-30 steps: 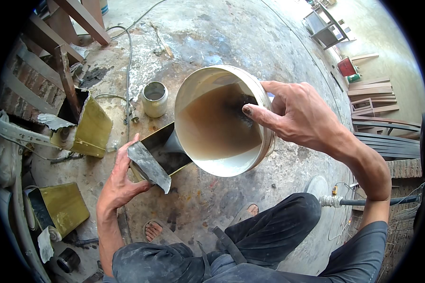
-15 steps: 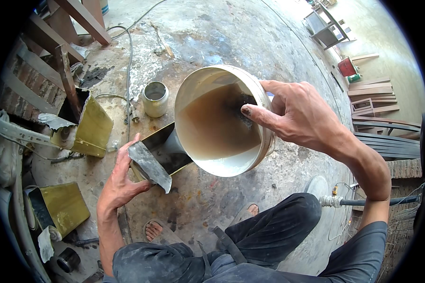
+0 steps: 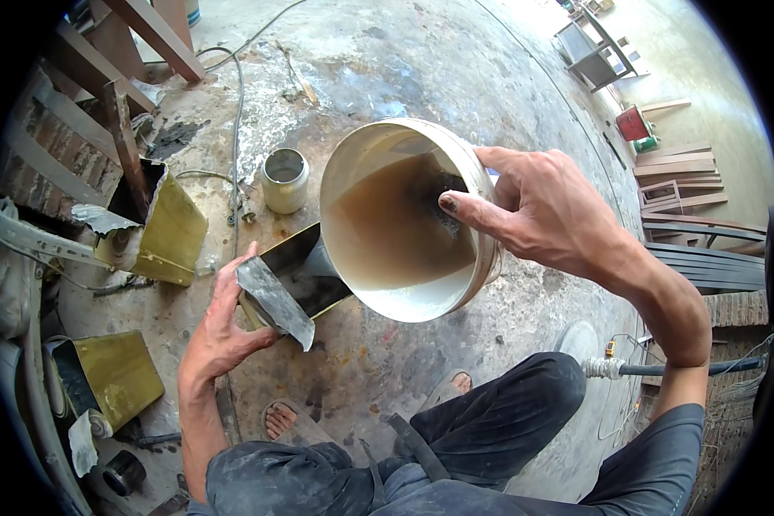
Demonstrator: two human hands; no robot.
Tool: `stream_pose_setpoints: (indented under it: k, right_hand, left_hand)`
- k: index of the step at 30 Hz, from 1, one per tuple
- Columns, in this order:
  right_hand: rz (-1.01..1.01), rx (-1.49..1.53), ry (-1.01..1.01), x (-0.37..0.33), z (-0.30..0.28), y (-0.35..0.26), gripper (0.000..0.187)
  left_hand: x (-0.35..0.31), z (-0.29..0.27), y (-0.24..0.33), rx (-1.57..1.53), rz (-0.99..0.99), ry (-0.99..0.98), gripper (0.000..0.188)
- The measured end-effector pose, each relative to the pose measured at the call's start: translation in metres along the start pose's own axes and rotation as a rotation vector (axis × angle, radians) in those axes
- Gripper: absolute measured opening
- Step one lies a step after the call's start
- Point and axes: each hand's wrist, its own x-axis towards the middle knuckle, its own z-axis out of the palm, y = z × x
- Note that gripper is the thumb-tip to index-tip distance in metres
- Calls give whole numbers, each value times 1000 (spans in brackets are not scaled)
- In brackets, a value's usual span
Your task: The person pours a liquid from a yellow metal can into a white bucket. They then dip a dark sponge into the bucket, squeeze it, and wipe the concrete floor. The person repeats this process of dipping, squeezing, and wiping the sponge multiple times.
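My right hand [image 3: 546, 205] grips the far-right rim of a white plastic bucket [image 3: 426, 303], thumb inside and fingers outside. The bucket is tilted left, its murky brown liquid [image 3: 378, 228] lying against the lower left of the rim, with a dark patch near my thumb. Below that rim stands an open rectangular metal tin [image 3: 288, 251], partly hidden by the bucket. A smooth grey band joins rim and tin; I cannot tell whether it is flowing liquid. My left hand [image 3: 219, 335] holds the tin's near-left side, next to its bent-back metal lid flap [image 3: 275, 303].
A small open metal can [image 3: 285, 182] stands just beyond the tin. Two cut yellowish tins [image 3: 168, 230] are at left, near a dark cup [image 3: 125, 473]. A grey hose [image 3: 236, 129] crosses the stained concrete floor. Wooden pieces [image 3: 675, 163] lie far right.
Almost nothing differs. The bucket and both hands keep their places, and the liquid's surface looks slightly lower at the left.
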Motion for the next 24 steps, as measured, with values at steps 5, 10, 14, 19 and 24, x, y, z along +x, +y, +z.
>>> stream_pose_setpoints:
  k: [5, 10, 14, 19, 24]
  right_hand:
    - [-15, -1, 13, -1, 1, 0, 52]
    - [-33, -5, 22, -2, -1, -2, 53]
    - [-13, -3, -5, 0, -2, -3, 53]
    - [-10, 43, -4, 1, -1, -3, 53]
    - [-24, 30, 2, 2, -2, -5, 53]
  left_hand:
    - [-1, 1, 1, 11, 5, 11, 94]
    - [-1, 1, -1, 12, 25, 9, 93]
    - [0, 0, 1, -2, 14, 2, 93]
    - [0, 0, -1, 3, -4, -6, 92]
    - [0, 0, -2, 1, -8, -6, 92]
